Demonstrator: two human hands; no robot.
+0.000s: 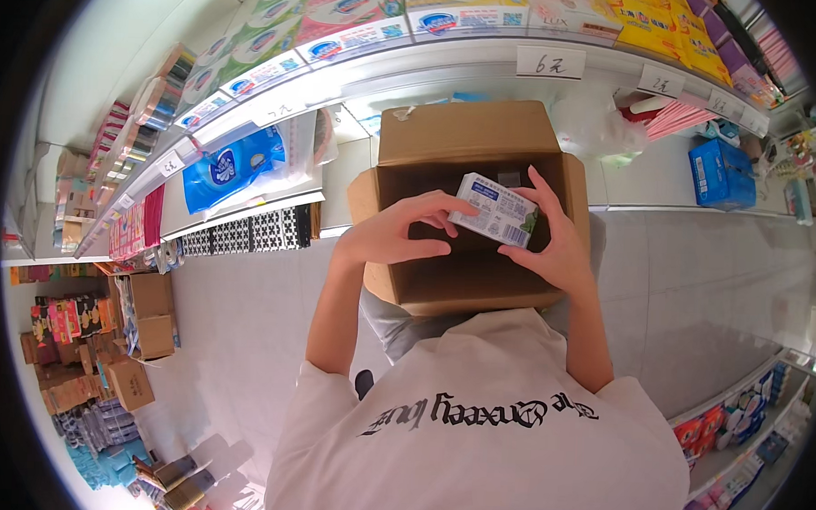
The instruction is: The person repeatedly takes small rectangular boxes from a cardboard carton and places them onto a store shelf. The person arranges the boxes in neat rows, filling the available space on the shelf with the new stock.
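A small white printed carton (496, 214), with a barcode and a green leaf picture, is tilted above an open cardboard box (470, 129). My right hand (550, 240) grips its right end, thumb below and fingers above. At the carton's left end is my left hand (409, 228), its index finger lying over the printed face and its thumb held apart. Whether the left hand bears any weight cannot be made out. The box sits in front of my body with its flaps spread, and its inside is dark.
Above the box runs a shelf with boxed soaps (352, 10), yellow packets (648, 27) and handwritten price cards (549, 62). On the lower shelf lie a blue wipes pack (234, 168) and a blue package (721, 175). Cartons (153, 313) stand at left; stocked shelves (746, 429) line the lower right.
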